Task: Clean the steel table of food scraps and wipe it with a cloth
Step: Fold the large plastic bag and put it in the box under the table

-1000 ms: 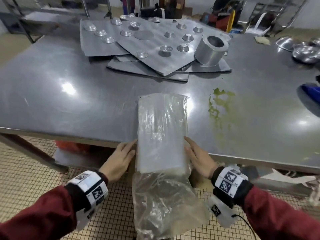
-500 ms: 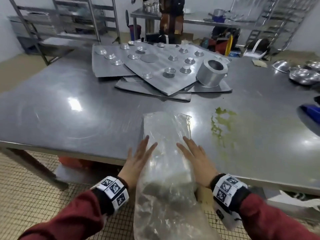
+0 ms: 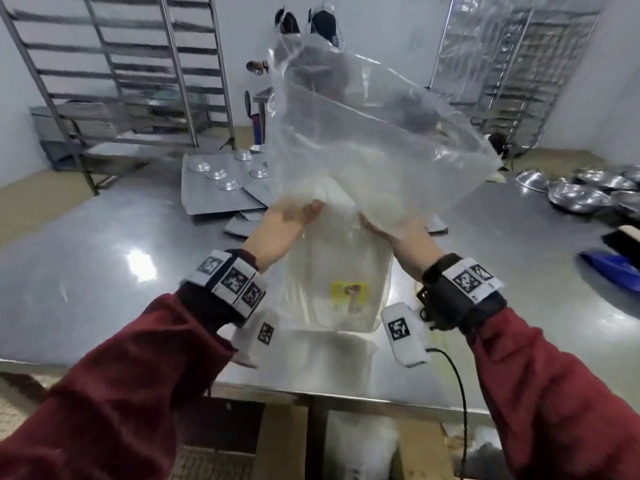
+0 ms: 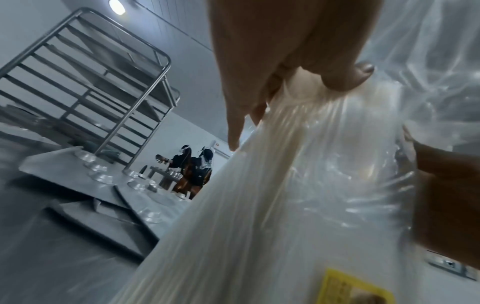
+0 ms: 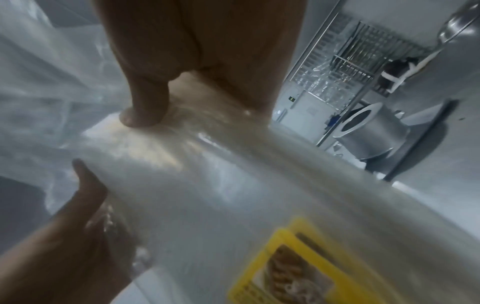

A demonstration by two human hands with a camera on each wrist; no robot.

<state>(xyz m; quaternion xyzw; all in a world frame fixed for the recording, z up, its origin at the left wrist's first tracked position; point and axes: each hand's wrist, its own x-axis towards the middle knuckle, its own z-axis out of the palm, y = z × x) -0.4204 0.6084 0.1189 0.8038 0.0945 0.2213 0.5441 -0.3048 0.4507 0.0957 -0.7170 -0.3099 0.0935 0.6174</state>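
Head view: we hold a clear bag (image 3: 363,140) above the steel table (image 3: 104,258), our left hand (image 3: 287,220) and right hand (image 3: 398,233) each pinching its lower part; a yellow label (image 3: 349,293) shows through the plastic. Metal sheets (image 3: 214,195) with small moulds lie beyond, bowls (image 3: 581,195) far right, a blue thing (image 3: 616,268) at the edge.

Left wrist view: thumb (image 4: 345,76) and fingers pinch gathered plastic; two people (image 4: 194,168) stand in the background.

Right wrist view: thumb (image 5: 145,107) presses the bag against the fingers; a steel ring (image 5: 369,131) rests on the table.
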